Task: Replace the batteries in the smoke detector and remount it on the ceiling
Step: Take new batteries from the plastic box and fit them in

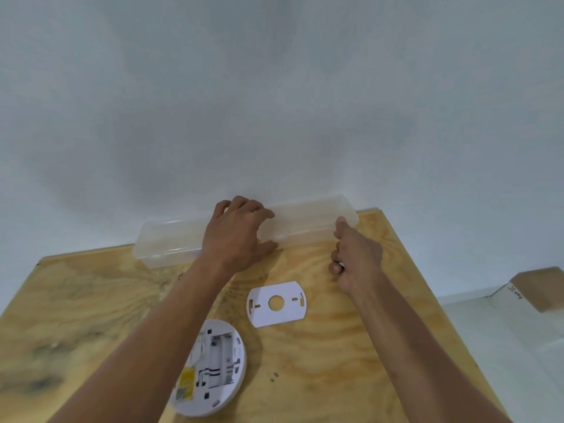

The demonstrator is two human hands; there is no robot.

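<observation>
The white round smoke detector (213, 367) lies back side up on the plywood table (335, 361), and its battery bay looks empty. Beyond it lies the flat white mounting plate (276, 303). A long clear plastic box (171, 242) sits along the table's far edge against the wall. My left hand (235, 236) rests over the box's middle, fingers draped on the lid and thumb at its front. My right hand (357, 257) is near the box's right end, thumb touching it, fingers curled around a small white object that is mostly hidden.
A white wall rises directly behind the table. To the right, lower down, is a white surface (488, 325) with a brown cardboard box (540, 288) on it. Small dark specks lie on the plywood near the detector.
</observation>
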